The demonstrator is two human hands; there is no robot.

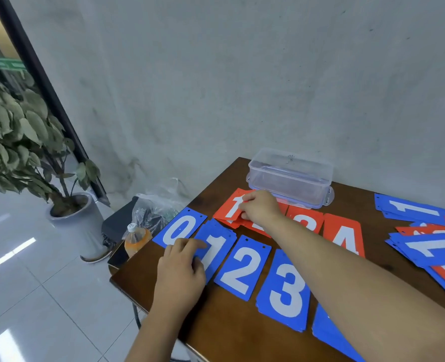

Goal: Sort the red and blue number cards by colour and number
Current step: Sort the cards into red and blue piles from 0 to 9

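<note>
- Two rows of number cards lie on a dark wooden table (pixel 164 273), both in front of a clear plastic box (pixel 290 176) that stands at the table's far edge by the wall.
- Red row, just in front of the box: a red 1 pile (pixel 229 209), a card hidden by the arm, a red 3 (pixel 307 220), a red 4 (pixel 346 237).
- Blue row, one row further from the box, towards the viewer: blue 0 (pixel 179 229), a blue 1 pile (pixel 217 253), blue 2 (pixel 242 269), blue 3 (pixel 284 291), then another blue card (pixel 328 333), mostly under the forearm.
- Right hand (pixel 260 207) is just before the box, fingers curled, pinching the edge of the red 1 pile.
- Left hand (pixel 182 273) rests on the blue 1 pile with fingers stretched out, pressing down and gripping nothing.
- Sorting looks roughly half done: to the right of the box, a mixed heap (pixel 425 246) of red and blue cards is not yet sorted.
- Left of the box, past the table's edge: a bottle of orange drink (pixel 136 239), a crumpled plastic bag (pixel 158 205) and a potted plant (pixel 20 134) on glossy pale floor tiles.
- Behind the box, a plain grey wall.
</note>
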